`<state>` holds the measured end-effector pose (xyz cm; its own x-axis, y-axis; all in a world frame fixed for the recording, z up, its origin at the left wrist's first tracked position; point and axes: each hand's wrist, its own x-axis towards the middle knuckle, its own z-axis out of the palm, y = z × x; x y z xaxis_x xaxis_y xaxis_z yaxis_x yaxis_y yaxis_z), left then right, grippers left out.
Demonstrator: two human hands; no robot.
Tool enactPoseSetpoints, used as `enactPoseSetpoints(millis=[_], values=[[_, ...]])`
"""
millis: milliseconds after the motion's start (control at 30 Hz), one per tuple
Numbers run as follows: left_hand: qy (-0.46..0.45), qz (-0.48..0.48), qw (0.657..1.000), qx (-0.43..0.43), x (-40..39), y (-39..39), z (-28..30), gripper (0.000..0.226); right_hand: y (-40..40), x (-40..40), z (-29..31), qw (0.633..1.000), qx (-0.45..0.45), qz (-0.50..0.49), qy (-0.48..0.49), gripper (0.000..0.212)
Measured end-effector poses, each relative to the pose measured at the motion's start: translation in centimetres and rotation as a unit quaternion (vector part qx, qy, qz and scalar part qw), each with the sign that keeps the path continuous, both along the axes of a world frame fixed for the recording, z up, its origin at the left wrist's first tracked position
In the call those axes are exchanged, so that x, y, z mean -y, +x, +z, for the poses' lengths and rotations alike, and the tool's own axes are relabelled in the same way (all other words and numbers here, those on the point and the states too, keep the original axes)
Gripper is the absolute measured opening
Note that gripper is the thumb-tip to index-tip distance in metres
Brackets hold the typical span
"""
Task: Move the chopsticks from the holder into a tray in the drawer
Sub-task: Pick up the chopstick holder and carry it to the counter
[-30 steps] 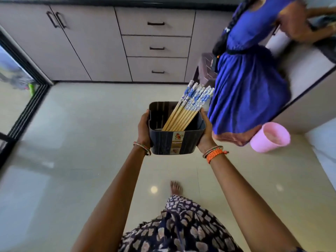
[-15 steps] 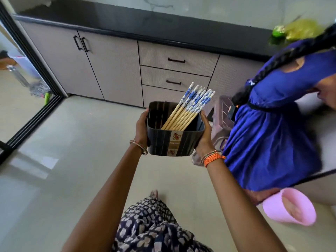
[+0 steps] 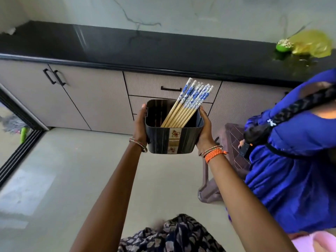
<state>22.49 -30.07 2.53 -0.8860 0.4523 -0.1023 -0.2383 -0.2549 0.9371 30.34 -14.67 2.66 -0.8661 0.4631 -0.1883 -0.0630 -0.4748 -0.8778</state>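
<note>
Between both hands (image 3: 141, 126), ribbed dark holder (image 3: 160, 140) carries slim wooden chopsticks (image 3: 183, 110).

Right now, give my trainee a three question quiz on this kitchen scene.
1. True or false: the chopsticks lie flat on the black counter.
2. What grips the dark holder? A) left hand only B) both hands C) neither
3. Fill in: the drawers ahead are all ____.

Key:
1. False; they lean inside the holder.
2. B; the right hand grips the other side.
3. Closed.
</note>
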Motion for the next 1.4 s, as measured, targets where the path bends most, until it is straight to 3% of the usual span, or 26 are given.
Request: enactPoseSetpoints(millis=[167,333,567,867,1167,1400], values=[[-0.020,-0.024,0.999,0.034,-4.5,-9.4,-0.6,0.080,-8.4,-4.2,-0.1,0.999,-0.015,-0.015,-0.046,0.040],[-0.010,-0.044,0.999,0.002,-10.8,-19.1,-1.7,0.044,-17.7,-10.1,-1.3,0.994,-0.031,-0.079,-0.071,0.031],[0.006,-0.056,0.996,0.063,-19.4,-32.0,-0.6,0.050,-30.9,-18.3,-1.3,0.986,-0.059,-0.131,-0.080,0.022],[0.056,-0.046,0.985,0.159,-26.5,-45.4,0.6,0.061,-46.5,-26.3,-1.8,0.985,-0.065,-0.146,-0.059,0.026],[0.082,-0.037,0.977,0.193,-30.8,-53.9,-0.5,0.062,-54.7,-30.2,-2.7,0.986,-0.060,-0.150,-0.034,0.027],[0.072,-0.033,0.980,0.183,-31.7,-55.9,-2.2,0.059,-55.3,-30.3,-3.7,0.982,-0.063,-0.179,-0.027,0.047]])
